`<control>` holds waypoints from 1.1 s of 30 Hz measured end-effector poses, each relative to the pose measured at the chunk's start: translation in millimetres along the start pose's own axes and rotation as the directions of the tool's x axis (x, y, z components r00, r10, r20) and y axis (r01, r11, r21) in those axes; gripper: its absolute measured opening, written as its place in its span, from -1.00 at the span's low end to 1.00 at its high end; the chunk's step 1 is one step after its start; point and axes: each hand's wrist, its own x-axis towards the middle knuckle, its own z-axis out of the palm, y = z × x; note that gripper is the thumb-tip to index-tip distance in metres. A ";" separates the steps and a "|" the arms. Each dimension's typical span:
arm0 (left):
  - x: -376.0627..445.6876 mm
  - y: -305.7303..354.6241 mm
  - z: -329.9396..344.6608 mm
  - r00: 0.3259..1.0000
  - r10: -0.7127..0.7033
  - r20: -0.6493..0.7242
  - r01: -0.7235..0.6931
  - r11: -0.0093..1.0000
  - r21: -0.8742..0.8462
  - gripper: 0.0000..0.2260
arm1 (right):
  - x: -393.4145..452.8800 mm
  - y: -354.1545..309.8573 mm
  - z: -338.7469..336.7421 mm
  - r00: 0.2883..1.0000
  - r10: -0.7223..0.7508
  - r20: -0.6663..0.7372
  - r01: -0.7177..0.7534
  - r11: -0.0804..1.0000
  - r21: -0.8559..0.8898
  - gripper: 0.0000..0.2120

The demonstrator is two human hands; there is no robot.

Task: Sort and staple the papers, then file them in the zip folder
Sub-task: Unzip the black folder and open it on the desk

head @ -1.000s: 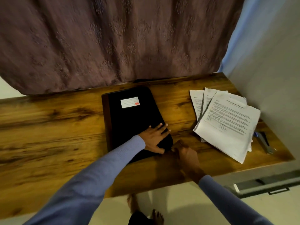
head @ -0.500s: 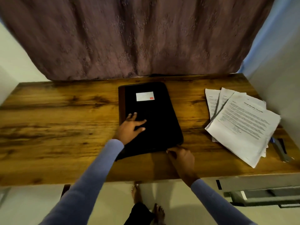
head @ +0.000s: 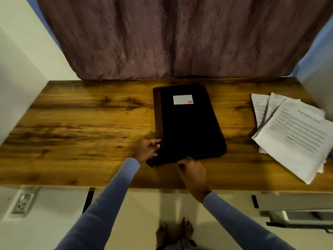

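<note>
A black zip folder [head: 187, 123] with a white label lies flat in the middle of the wooden desk [head: 81, 123]. My left hand [head: 146, 149] grips its brown spine at the near left corner. My right hand [head: 191, 170] pinches something small at the folder's near edge, apparently the zipper pull. A loose, fanned stack of printed papers [head: 293, 134] rests on the desk at the right, apart from the folder. The stapler is out of sight behind the papers.
A mauve curtain [head: 180, 37] hangs behind the desk. Walls close in on the left and right. An open drawer [head: 297, 215] sticks out below the desk at the right. A wall socket [head: 23, 204] sits at lower left. Bare feet stand below.
My left hand slid off the folder's cover to its near left corner. My right hand moved left along the folder's near edge. The view has shifted leftward.
</note>
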 end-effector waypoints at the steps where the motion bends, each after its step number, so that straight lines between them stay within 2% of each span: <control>1: -1.2 1.8 0.5 1.000 0.004 0.006 -0.004 1.000 0.022 -0.67 | 0.9 -13.7 9.5 1.000 -0.012 0.013 0.012 1.000 -0.011 -0.80; 5: -4.9 7.5 1.2 0.999 -0.021 0.032 0.020 0.999 0.027 -0.65 | -2.1 -63.5 36.3 0.998 -0.036 0.050 0.037 0.999 -0.016 -0.80; 7: -7.9 7.4 -1.8 0.999 0.012 0.047 -0.015 0.997 0.077 -0.64 | 0.1 -72.5 40.6 0.998 -0.040 0.058 0.040 0.999 -0.002 -0.79; 10: -11.5 10.2 -6.9 0.990 0.115 0.082 -0.135 0.944 0.302 -0.65 | 6.8 -62.9 28.7 0.993 -0.096 0.072 0.094 0.995 0.023 -0.70; 12: -12.9 14.3 -6.2 0.980 0.191 0.057 -0.195 0.851 0.488 -0.66 | 7.8 -47.4 13.9 0.990 -0.116 0.079 0.117 0.993 -0.008 -0.50; 13: -12.6 16.0 -3.4 0.974 0.225 0.035 -0.207 0.809 0.551 -0.66 | 9.0 -37.5 4.8 0.993 -0.105 0.045 0.106 0.994 -0.016 -0.49; 16: -11.2 19.8 14.9 0.952 0.300 0.059 -0.273 0.749 0.603 -0.59 | 19.5 -2.3 -25.5 0.985 -0.048 -0.163 0.043 0.999 -0.033 -0.77; 17: -9.5 20.9 23.8 0.944 0.316 0.095 -0.304 0.722 0.621 -0.55 | 25.4 11.0 -34.8 0.974 -0.017 -0.225 0.012 1.000 -0.027 -0.78; 19: -5.5 27.0 46.8 0.929 0.325 0.179 -0.354 0.630 0.691 -0.43 | 36.6 33.5 -55.2 0.961 0.135 -0.240 -0.142 0.990 -0.008 -0.71; 21: -4.5 34.0 73.4 0.929 0.277 0.245 -0.360 0.534 0.765 -0.26 | 44.9 54.9 -69.3 0.937 0.274 -0.218 -0.289 0.956 -0.042 -0.67; 24: -5.4 40.1 104.9 0.948 0.213 0.238 -0.306 0.394 0.866 -0.12 | 52.7 80.3 -80.9 0.907 0.347 -0.239 -0.367 0.929 -0.044 -0.66; 26: -5.9 40.3 113.0 0.954 0.200 0.222 -0.277 0.322 0.905 -0.18 | 56.0 90.1 -86.2 0.904 0.345 -0.253 -0.365 0.930 -0.036 -0.72; 30: -8.5 30.9 115.4 0.940 0.245 0.238 -0.301 0.264 0.917 -0.37 | 58.6 99.3 -100.2 0.905 0.303 -0.300 -0.304 0.952 0.043 -0.76; 31: -12.1 31.8 113.0 0.929 0.283 0.236 -0.312 0.262 0.913 -0.40 | 60.6 99.5 -103.3 0.902 0.286 -0.325 -0.278 0.958 0.070 -0.76; 33: -19.1 34.1 106.9 0.907 0.372 0.195 -0.328 0.337 0.883 -0.41 | 64.7 95.7 -109.8 0.892 0.251 -0.375 -0.220 0.968 0.125 -0.77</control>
